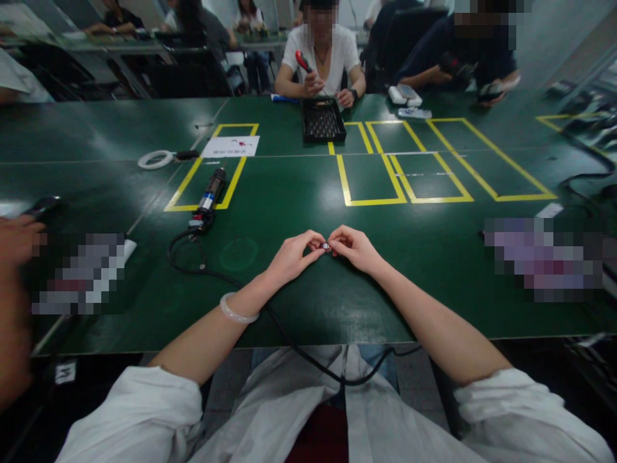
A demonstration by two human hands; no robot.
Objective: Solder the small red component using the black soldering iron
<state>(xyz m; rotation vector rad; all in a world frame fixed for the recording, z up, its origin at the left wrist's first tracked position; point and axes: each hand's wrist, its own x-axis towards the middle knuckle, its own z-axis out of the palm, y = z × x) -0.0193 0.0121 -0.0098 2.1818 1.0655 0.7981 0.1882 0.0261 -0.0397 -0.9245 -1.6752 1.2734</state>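
Just above the green table (308, 296), my two hands meet fingertip to fingertip at a small shiny metallic piece (326, 247), too small to name. My left hand (299, 253), coming from a wrist with a pale bangle (236, 308), pinches it from the left. From the right, my right hand (354, 247) pinches the same piece between thumb and fingers. Most of the piece is hidden by the fingertips. To the left of my hands lies an electric screwdriver (208, 198), its black cable (279, 321) passing under my left forearm.
Across the table a person in white (321, 58) holds a red-handled tool (303, 61) over a black tray (324, 122) of small parts. Yellow tape outlines (376, 203) mark the tabletop. A white card (231, 146), a tape ring (155, 159) and blurred-out items (544, 257) lie around.
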